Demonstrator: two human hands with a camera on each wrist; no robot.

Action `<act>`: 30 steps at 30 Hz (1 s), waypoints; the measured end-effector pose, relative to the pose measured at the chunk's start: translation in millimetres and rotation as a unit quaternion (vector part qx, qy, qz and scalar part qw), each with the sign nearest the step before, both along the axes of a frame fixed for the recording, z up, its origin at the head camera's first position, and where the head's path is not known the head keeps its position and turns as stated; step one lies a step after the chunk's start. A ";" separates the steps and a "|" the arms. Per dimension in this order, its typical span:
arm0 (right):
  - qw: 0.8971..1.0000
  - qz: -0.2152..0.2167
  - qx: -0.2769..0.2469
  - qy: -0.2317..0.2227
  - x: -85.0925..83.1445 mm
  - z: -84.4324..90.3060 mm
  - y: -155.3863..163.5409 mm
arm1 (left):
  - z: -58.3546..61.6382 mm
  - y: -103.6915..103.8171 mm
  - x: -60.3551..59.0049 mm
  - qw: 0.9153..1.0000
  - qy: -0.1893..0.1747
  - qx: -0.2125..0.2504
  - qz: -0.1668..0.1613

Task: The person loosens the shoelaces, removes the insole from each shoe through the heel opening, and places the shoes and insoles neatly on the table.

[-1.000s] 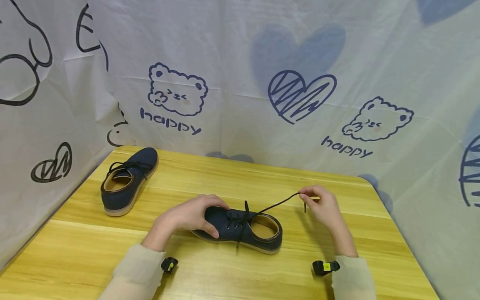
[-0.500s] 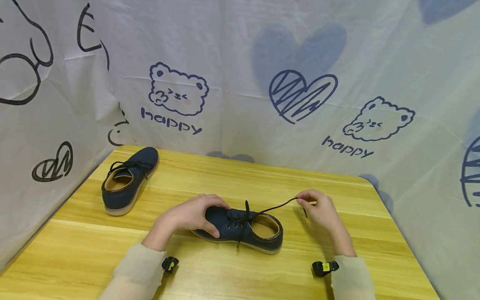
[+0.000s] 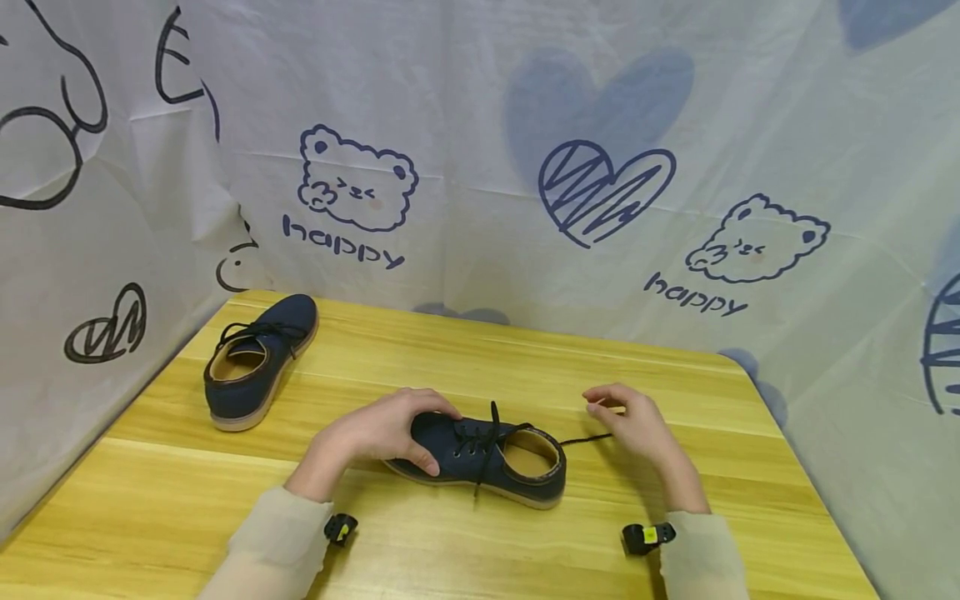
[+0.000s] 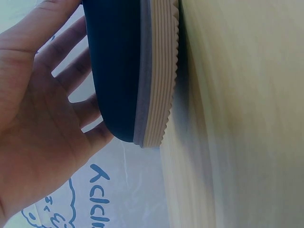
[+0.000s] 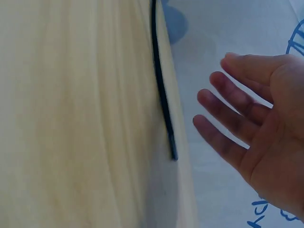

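second shoe: upper left part of the head view, on the wooden table, well apart from both hands; its laces look tied.

left hand: left of centre in the head view. It lies over the toe of the navy shoe, with the thumb on the near side and the fingers curved around the front. In the left wrist view the fingers wrap behind the toe cap, so the hand holds the shoe steady.

navy shoe: centre of the head view, flat on its sole. Its long axis goes nearly left to right, with the toe to the left under the left hand and the heel opening to the right.

lace end: it comes out from the eyelets and lies loose on the table, running to the right from the heel side. The tip is on the wood.

right hand: right of centre in the head view, with spread and relaxed fingers, holding nothing. It hovers just beside the lace tip, and it is the nearer hand to it.
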State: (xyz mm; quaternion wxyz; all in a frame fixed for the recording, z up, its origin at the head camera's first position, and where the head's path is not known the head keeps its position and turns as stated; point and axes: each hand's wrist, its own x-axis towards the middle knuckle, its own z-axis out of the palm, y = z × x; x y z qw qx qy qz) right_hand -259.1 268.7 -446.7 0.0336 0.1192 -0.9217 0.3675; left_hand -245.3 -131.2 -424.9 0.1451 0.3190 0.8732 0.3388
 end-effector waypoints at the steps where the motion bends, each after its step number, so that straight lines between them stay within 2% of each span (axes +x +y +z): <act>1: 1.000 0.000 -0.011 0.002 0.0 0.8 -1.1 | 0.1 0.0 0.0 1.000 0.000 0.000 -0.001; 8: 0.995 -0.015 -0.090 0.042 3.4 12.8 -18.9 | -0.2 -0.7 -0.4 1.000 0.003 -0.003 -0.004; 14: 0.984 0.022 -0.145 0.105 9.8 21.6 -43.4 | -0.4 0.2 0.1 1.000 0.002 -0.002 -0.004; 20: 0.981 0.056 -0.142 0.123 16.3 25.0 -65.0 | -0.2 0.0 0.0 1.000 0.010 -0.004 -0.007; 30: 0.981 0.131 -0.092 0.108 27.7 20.1 -99.3 | -0.5 0.4 -1.0 1.000 0.011 0.000 -0.010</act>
